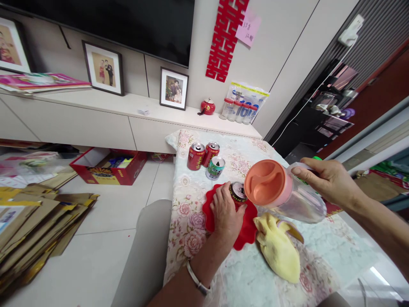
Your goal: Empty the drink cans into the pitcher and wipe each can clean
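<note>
Clear pitcher [303, 207] held tilted by its handle in the right hand [334, 181], orange lid [264, 187] turned toward a dark drink can [237, 194]. Can clasped by the left hand [225, 213] at a red scalloped tray [245, 234], base hidden. Two red cans [195, 158] and a green can [215, 169] grouped beyond on floral-covered counter [238, 273].

A clear plastic pitcher [305, 207] with a pinkish-orange lid [265, 183] and a pale handle [297, 166] is tilted well over above the surface [188, 189], its lid end toward a dark can [238, 192]. The lid has moulded hollows in its top. The can stands in a red, wavy-edged plate [246, 232], its silvery top showing a dark opening and a yellow-marked band below the rim; its lower side is mostly hidden. The plate lies flat on the surface.
</note>
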Demonstrator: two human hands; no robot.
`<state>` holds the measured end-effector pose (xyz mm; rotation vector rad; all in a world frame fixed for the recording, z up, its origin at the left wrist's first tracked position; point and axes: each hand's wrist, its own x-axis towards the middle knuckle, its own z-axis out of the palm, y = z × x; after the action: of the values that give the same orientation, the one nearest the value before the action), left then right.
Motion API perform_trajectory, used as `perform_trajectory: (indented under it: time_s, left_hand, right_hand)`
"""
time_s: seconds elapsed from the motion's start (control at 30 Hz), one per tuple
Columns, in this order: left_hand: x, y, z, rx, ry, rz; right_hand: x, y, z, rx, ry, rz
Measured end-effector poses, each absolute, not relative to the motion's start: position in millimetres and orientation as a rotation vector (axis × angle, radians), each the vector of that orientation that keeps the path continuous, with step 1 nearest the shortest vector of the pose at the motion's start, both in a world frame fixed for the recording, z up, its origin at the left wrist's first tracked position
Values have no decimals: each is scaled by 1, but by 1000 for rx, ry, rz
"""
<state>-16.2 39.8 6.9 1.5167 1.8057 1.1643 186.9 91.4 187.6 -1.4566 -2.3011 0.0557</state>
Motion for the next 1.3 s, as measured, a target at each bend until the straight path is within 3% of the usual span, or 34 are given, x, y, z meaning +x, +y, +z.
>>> perform_trajectory:
  time_s: [1.3]
  left_hand:
    - [-17, 40, 10, 1507, 1801, 1140]
  right_hand:
    - [187, 93, 185, -1435, -2303, 48]
